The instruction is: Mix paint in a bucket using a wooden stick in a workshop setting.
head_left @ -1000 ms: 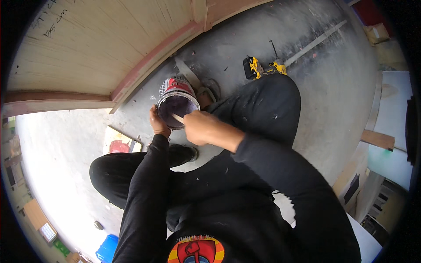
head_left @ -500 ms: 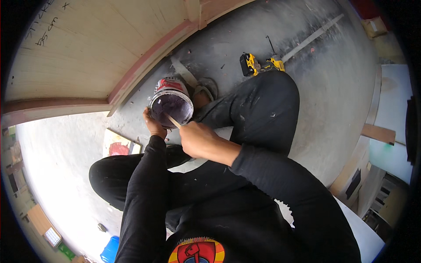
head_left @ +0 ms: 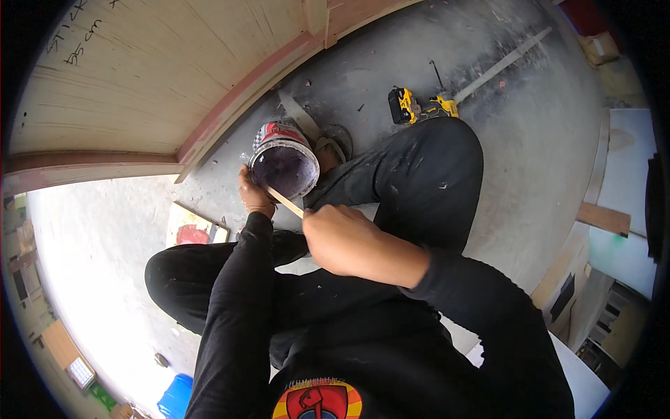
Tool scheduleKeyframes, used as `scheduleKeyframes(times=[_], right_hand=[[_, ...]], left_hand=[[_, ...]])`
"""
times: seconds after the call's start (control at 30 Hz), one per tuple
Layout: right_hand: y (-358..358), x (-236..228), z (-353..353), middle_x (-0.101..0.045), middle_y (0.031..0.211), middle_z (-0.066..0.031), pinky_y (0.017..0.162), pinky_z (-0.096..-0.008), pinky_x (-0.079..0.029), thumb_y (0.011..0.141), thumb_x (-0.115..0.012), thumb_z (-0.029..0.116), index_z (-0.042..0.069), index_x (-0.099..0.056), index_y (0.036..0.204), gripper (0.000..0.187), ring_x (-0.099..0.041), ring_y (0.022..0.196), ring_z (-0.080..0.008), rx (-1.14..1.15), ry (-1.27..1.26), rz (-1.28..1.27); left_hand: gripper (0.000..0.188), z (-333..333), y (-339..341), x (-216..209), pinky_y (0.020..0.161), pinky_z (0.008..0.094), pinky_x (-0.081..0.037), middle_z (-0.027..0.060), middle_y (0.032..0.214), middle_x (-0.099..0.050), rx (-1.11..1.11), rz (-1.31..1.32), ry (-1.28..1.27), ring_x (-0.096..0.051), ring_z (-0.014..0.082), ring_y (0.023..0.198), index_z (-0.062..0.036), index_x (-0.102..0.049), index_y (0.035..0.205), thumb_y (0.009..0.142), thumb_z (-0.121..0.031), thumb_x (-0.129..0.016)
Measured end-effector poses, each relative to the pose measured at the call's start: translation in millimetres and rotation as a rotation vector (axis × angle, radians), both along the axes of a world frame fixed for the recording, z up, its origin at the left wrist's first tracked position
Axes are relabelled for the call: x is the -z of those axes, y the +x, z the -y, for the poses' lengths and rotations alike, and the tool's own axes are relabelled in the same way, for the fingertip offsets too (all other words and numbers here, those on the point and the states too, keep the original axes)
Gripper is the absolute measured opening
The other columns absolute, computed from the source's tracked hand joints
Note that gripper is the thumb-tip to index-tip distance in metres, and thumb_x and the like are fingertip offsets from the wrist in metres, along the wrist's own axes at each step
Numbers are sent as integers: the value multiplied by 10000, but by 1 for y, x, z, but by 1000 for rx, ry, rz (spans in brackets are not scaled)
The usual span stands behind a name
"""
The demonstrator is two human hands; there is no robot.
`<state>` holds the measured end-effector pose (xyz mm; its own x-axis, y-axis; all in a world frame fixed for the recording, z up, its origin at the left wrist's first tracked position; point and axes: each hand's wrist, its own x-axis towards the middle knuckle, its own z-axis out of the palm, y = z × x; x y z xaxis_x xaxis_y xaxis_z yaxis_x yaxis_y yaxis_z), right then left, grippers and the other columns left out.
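A round can (head_left: 307,155) with a red, white and checkered outside tilts its mouth toward me; greyish-purple paste coats its inside. My left hand (head_left: 255,193) is closed on the can's left side near the rim. In my right hand (head_left: 340,234), fingers wrapped round it, is a thin wooden stick (head_left: 286,202). The stick's far end reaches the can's lower rim; whether its tip lies inside or against the rim I cannot tell exactly.
A yellow and black cordless drill (head_left: 423,107) lies on the grey floor beyond my right knee. A large wooden panel (head_left: 160,84) stands at the upper left. Left of the can lies a paint-stained board (head_left: 192,227). Sheets and boards (head_left: 604,216) lie along the right side.
My right hand has drawn back toward me and to the right, pulling the stick out of the can's depth to its rim. The can's mouth shows slightly farther right.
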<state>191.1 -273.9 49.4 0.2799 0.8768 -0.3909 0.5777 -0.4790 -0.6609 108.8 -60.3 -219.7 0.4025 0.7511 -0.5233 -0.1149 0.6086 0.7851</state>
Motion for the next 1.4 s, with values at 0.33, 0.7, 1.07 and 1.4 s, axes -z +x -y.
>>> scheduleKeyframes(times=[0.33, 0.7, 1.07, 1.4], right_hand=[[8, 76, -51, -664, 828, -247, 693, -442, -544, 759, -577, 59, -42, -682, 864, 179, -670, 817, -378, 102, -44, 13], [2, 22, -25, -650, 747, -241, 666, -447, -540, 727, -602, 62, -40, -667, 815, 149, -671, 752, -388, 14, 23, 18], [8, 39, -35, -653, 768, -250, 673, -443, -542, 753, -581, 59, -57, -660, 820, 155, -668, 768, -390, -7, 38, 32], [21, 81, -63, -662, 900, -253, 751, -430, -539, 796, -568, 75, -33, -682, 910, 194, -662, 886, -377, 49, -159, 20]], left_hand=[[503, 0, 4, 4, 873, 345, -460, 66, 1055, -633, -63, -71, 106, -600, 195, 940, -12, -623, 1085, 903, -464, -498], [514, -3, 0, -11, 916, 357, -447, 75, 1111, -632, -152, 45, -6, -600, 221, 992, -33, -587, 1157, 907, -469, -484], [585, 4, -5, -22, 975, 392, -408, 69, 1258, -560, -245, -16, -40, -540, 242, 1121, -63, -538, 1242, 886, -522, -465], [533, 8, 11, -17, 817, 353, -488, 90, 1030, -650, -198, -49, -11, -621, 208, 887, 18, -630, 1093, 891, -462, -520]])
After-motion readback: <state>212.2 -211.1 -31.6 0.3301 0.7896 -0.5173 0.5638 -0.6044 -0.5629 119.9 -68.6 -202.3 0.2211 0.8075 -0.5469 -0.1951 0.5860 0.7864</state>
